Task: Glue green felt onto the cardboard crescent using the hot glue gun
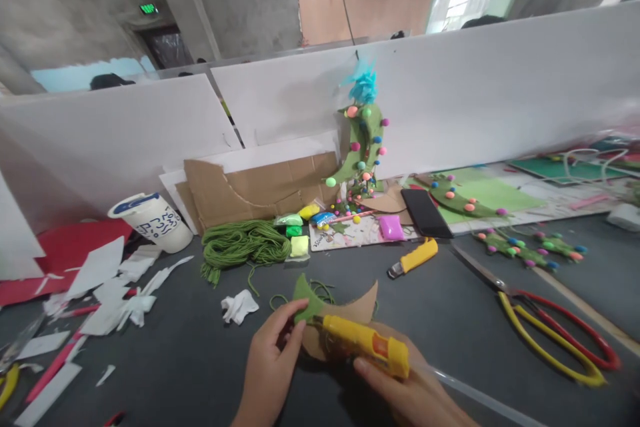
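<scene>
My left hand (275,357) pinches the left end of a crescent-shaped cardboard piece (357,309), its fingertips on the part covered in green yarn (303,290). The right part of the crescent is bare brown. In my right hand (395,383) is a yellow glue gun (363,340), its nozzle pointing left at the edge of the green part, close to my left fingertips. A clear glue stick (475,390) sticks out of the gun's back. Loose green yarn (325,290) lies behind the cardboard. My right fingers are partly hidden under the gun.
Behind my hands lie a green yarn bundle (243,243), a yellow box cutter (414,257) and a black phone (427,212). Large scissors (540,323) lie at the right. A pompom-dotted green ornament (367,140) stands by the white partition (280,103). Paper scraps (105,300) and a white cup (153,223) are left.
</scene>
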{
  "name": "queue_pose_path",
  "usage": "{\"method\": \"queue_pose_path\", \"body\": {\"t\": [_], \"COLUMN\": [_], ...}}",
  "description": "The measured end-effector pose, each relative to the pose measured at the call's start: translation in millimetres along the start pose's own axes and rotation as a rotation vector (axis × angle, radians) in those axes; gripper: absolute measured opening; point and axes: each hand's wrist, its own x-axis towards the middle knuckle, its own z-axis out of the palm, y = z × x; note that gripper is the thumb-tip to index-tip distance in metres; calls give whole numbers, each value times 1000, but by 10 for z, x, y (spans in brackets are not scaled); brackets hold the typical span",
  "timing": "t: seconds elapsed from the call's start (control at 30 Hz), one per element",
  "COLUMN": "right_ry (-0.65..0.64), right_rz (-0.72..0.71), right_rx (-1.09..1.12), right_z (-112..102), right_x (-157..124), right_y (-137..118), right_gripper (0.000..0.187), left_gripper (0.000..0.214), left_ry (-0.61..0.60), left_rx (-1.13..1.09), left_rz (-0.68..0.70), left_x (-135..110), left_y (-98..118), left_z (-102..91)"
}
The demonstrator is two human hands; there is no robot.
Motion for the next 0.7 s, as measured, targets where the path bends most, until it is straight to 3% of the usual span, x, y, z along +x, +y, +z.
{"method": "queue_pose_path", "body": {"t": [0.17, 0.7], "right_ry": [-13, 23], "right_rz": [-93, -73], "right_rx": [-70, -138], "right_z": [26, 40], "right_x": [-20, -64], "right_y": [-136, -155], "right_gripper": [18, 19], "left_gripper": [27, 27], "left_ry": [0, 22], "left_rx": [27, 24], "left_rz": [7, 7], "left_x": [-3, -38], "left_y": [-2, 35], "left_z": [22, 8]}}
